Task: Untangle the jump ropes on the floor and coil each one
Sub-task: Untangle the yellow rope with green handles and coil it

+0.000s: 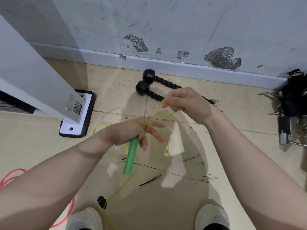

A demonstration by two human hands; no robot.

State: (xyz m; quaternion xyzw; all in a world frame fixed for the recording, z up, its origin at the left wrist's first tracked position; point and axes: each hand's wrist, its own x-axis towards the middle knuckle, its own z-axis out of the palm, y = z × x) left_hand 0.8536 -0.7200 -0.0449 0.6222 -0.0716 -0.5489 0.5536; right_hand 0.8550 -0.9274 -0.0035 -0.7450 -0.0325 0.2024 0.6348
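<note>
— Beige floor tiles (pixel 216 146) run up to a scuffed grey wall (pixel 182 22). Where is the yellow rope?

— Off the floor for the most part. The left hand (pixel 132 132) grips the green handle (pixel 131 156), which hangs down from the palm, with several turns of the yellow jump rope (pixel 156 113) looped over its outstretched fingers. The right hand (pixel 186 103) pinches a strand between thumb and fingertips, raised toward the wall.

— So how far along is it?

— I'd judge the yellow one partly coiled: a few loops sit around the left hand, but a long tail runs down between the white shoes (pixel 86 218) toward the near edge of the floor. The red jump rope (pixel 10 178) lies at the left edge and seems untouched.

— Anything you can't make out?

— The thin cord blurs where it crosses the left fingers, so I cannot count the turns or say whether a knot remains. The red rope is mostly covered by the left forearm. A small black piece (pixel 101 201) on the yellow tail may be the second handle's end; I cannot tell. A thick black rope (pixel 157 87) lies by the wall.
</note>
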